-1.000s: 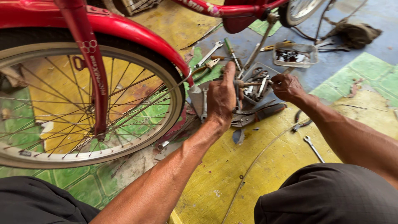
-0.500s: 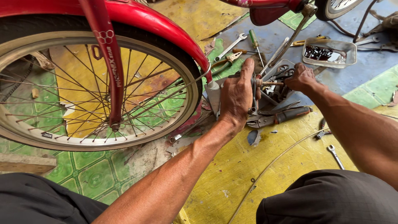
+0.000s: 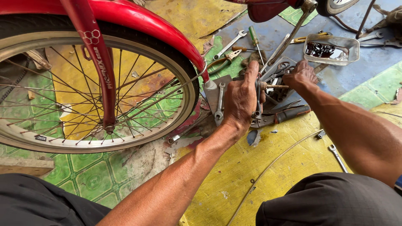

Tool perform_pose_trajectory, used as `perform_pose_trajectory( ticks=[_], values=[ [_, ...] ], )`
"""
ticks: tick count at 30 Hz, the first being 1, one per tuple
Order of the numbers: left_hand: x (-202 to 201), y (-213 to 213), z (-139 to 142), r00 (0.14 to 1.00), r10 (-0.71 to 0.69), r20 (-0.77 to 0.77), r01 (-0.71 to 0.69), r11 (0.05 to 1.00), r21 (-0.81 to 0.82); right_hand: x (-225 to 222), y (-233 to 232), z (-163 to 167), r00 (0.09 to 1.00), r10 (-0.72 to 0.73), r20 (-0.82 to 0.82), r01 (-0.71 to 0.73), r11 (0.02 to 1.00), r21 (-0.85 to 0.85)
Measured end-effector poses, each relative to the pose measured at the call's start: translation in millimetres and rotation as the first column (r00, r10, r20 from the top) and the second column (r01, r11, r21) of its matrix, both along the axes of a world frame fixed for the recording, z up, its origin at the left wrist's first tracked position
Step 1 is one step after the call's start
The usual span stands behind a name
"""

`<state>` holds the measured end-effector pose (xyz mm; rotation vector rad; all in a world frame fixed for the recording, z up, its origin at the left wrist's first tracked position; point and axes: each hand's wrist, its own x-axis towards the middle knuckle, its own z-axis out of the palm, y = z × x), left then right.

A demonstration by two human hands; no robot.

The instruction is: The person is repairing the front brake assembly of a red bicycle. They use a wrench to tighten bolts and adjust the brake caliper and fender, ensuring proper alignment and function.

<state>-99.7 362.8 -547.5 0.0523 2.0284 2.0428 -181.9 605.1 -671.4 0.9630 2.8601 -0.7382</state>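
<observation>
A small metal bicycle part [image 3: 260, 97] with a projecting axle is held steady just right of the spoked wheel [image 3: 83, 90], apparently so it can be worked from the other side. It is gripped by the left hand [image 3: 240, 100], fingers closed around it. The axle's far end is met by the right hand [image 3: 300, 75], its fingers curled; whether anything is pinched there cannot be told. Beyond the wheel's red mudguard [image 3: 138, 23], spanners [image 3: 228, 45] lie within reach, and farther right a clear tray [image 3: 331, 49] of dark parts is kept.
</observation>
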Motion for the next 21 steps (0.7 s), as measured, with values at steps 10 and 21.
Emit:
perform_pose_trajectory(
  ticks=[10, 21],
  values=[
    [3.0, -5.0, 11.1, 0.995, -0.051, 0.08, 0.028, 0.964, 0.264, -1.5, -15.8, 10.4, 0.995, -0.104, 0.002, 0.104, 0.993, -0.05],
    [6.8, -15.5, 17.6, 0.996, -0.093, 0.005, 0.089, 0.965, 0.248, 6.0, -18.0, 25.6, 0.972, -0.192, -0.134, 0.174, 0.975, -0.137]
  ],
)
